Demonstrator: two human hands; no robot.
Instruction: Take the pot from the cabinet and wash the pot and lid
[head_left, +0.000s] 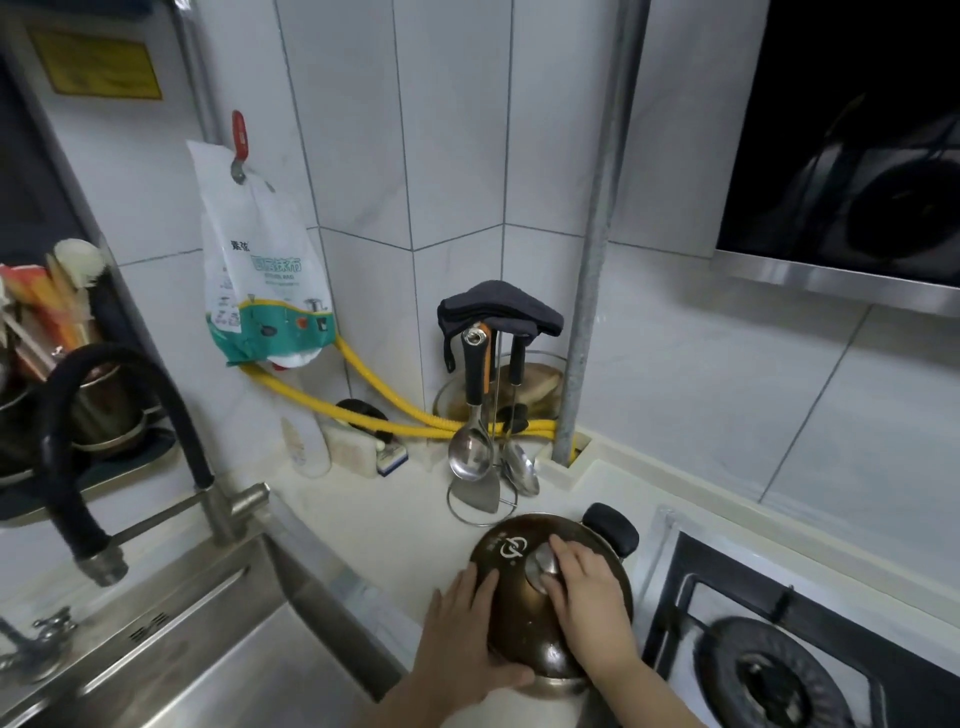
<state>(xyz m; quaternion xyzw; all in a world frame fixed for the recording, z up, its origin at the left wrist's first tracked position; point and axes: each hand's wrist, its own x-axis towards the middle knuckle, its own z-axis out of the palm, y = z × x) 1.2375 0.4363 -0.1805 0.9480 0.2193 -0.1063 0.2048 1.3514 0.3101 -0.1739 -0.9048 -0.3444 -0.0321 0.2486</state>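
- The left hand (470, 642) reached up from the bottom edge of the view, forearm angled toward the pot (558, 685), palm laid against the lid's (524, 608) left flank.
- Its fingers (480, 584) were spread and only gently bent, pressing flat on the brown dome — the thumb ran along the lower rim, just under the palm. It steadied the lid rather than pinching it.
- The right hand (589, 592) came in from the lower right, wrist bent over the top of the lid.
- Its fingers were curled round the metal knob (540, 564) at the lid's centre, fingertips on the far side of the knob, thumb hidden beneath — a closed hold on the knob.
- The lid sat on the pot; only a steel strip of the pot's body showed below the left thumb, and its black handle (613, 530) stuck out beyond the right fingertips.
- The pot stood on the pale counter (384, 525), with the sink (218, 654) off past the left fingers and the gas hob (779, 670) just beside the right wrist.
- Beyond both sets of fingertips stood a utensil rack (485, 457) with a ladle and spatula.
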